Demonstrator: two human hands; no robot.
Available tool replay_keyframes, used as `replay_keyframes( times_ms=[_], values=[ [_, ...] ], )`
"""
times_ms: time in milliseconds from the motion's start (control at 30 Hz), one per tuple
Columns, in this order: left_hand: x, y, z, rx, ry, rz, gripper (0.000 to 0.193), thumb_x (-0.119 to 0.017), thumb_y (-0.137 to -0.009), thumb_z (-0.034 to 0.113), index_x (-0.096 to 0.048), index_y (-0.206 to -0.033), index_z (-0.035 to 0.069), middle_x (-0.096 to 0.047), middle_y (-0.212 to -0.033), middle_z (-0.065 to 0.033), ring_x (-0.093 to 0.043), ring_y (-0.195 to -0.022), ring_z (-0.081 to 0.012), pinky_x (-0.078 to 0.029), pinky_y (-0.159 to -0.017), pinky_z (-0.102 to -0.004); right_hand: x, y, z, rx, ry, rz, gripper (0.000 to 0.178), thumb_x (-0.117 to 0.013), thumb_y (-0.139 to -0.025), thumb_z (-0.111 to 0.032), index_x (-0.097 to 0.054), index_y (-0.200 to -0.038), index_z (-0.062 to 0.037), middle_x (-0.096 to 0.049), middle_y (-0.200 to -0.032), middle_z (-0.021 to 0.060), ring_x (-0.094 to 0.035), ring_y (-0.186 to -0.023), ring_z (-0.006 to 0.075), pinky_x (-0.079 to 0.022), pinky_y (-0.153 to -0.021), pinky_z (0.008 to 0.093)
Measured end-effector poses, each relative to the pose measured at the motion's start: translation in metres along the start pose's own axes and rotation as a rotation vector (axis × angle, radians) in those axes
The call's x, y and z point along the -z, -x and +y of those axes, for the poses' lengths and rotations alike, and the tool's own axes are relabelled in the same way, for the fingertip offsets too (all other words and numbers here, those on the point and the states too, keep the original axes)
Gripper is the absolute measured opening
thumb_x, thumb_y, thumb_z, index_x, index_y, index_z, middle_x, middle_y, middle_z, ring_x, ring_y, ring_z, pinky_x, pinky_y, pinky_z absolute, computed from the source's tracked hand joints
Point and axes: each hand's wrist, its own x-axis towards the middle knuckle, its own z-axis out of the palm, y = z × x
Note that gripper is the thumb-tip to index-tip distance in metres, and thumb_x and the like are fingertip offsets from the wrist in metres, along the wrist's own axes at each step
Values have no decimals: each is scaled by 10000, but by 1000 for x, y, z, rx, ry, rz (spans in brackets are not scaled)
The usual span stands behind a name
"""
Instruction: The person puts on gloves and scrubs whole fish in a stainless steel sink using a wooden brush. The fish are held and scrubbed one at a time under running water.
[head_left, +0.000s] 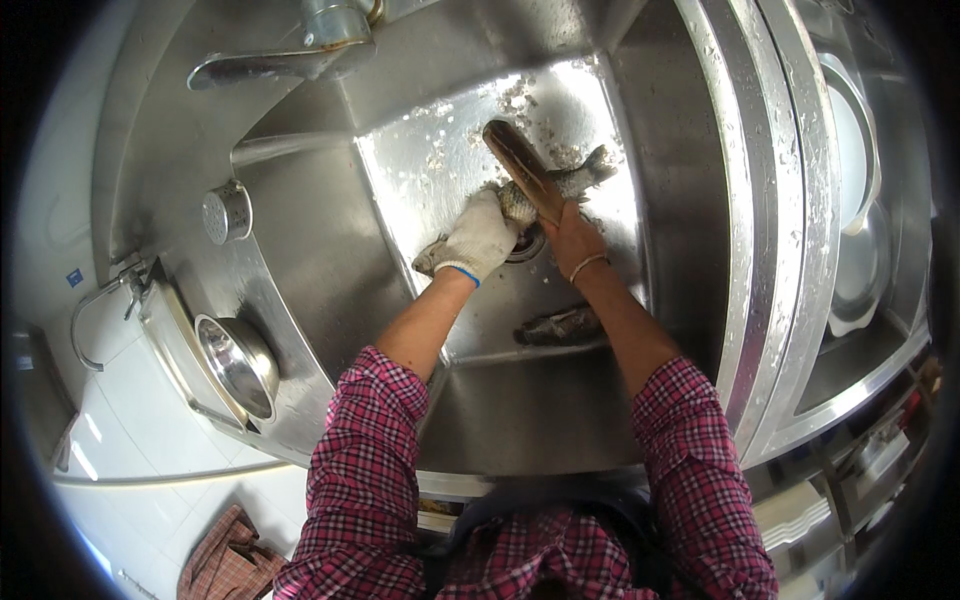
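In the steel sink basin (pixel 310 210) a scaly fish (pixel 578 181) lies slantwise, its tail to the far right and its head to the near left. My left hand (pixel 478 238), in a white knit glove with a blue cuff edge, is closed over the fish's front part and hides much of it. My bare right hand (pixel 577 240) grips a long, flat brown tool (pixel 518 160), possibly wooden, that lies across the fish's rear half. Its exact kind is unclear. Loose scales (pixel 515 95) dot the basin floor. Nearer me lies a second dark fish (pixel 553 328), partly behind my right forearm.
A tap lever (pixel 275 66) reaches over the far left rim. A perforated steel strainer cup (pixel 227 213) sits on the left ledge, with a metal bowl (pixel 238 366) nearer me. Right of the divider are white dishes (pixel 852 150). The drain (pixel 527 246) shows between my hands.
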Motion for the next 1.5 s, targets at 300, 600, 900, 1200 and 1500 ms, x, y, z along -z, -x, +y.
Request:
replay_keyframes(
  times_ms=[300,600,900,1200,1500],
  values=[
    [-24,-2,-11,69,108,120,397,-531,-896,173,-533,-1240,-26,-589,-1167,-291,-590,-1081,-463,-485,-935,-501,-11,1,6,-12,-13,62,380,-588,-972,-309,-397,-1123,-18,-666,-941,295,-652,-874,480,-518,-748,550],
    [-40,-22,-59,206,554,21,402,-517,-887,213,-580,-1214,-12,-670,-960,-238,-658,-937,-387,-504,-885,-441,-20,2,2,24,104,17,421,-584,-971,-342,-375,-1132,-14,-684,-911,262,-674,-832,449,-539,-714,544],
    [-43,-28,-60,383,862,-289,524,-524,-842,-16,-416,-1354,-5,-542,-1145,-154,-597,-981,-278,-613,-761,-484,-21,1,1,75,140,9,402,-595,-966,-345,-393,-1086,-19,-685,-877,254,-676,-818,443,-543,-702,542],
    [-26,15,-41,489,1201,-297,469,-543,-833,50,-519,-1301,21,-684,-979,-89,-677,-912,-251,-601,-657,-373,-17,8,-8,47,112,-92,432,-586,-961,-394,-445,-1104,-13,-682,-900,259,-674,-847,440,-536,-727,528],
    [-13,32,-38,167,665,-29,681,-635,-798,212,-451,-1420,7,-705,-992,-221,-697,-859,-253,-539,-794,-324,6,43,-27,-52,-157,-72,478,-561,-966,-437,-540,-1039,34,-659,-948,311,-641,-928,483,-493,-816,533]
  ],
)
